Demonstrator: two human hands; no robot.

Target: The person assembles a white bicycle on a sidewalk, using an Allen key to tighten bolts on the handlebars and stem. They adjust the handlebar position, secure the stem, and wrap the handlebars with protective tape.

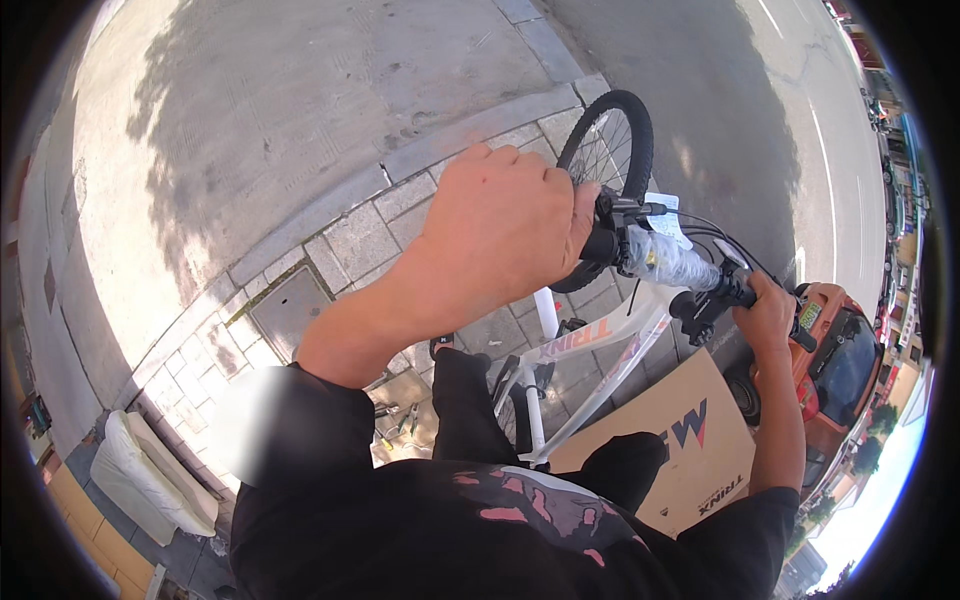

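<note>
A bicycle with a white frame (pixel 585 340) stands between my legs, its front wheel (pixel 645 150) pointing away from me. My left hand (pixel 510 215) is closed in a fist round the left end of the handlebar, hiding most of that grip. On the other end, my right hand (pixel 768 312) wraps round the black right grip. Clear plastic wrap (pixel 660 258) covers the middle of the handlebar (pixel 735 290). Dark cables loop in front of it, and a pale paper tag (pixel 668 215) hangs by the left brake lever (pixel 630 208).
A flat cardboard box (pixel 690 430) lies by the bicycle at my right, near a parked orange car (pixel 835 370). Hand tools (pixel 405 418) lie on the paving near my left foot. A pale padded seat (pixel 160 480) stands at far left. A kerb (pixel 480 125) crosses ahead.
</note>
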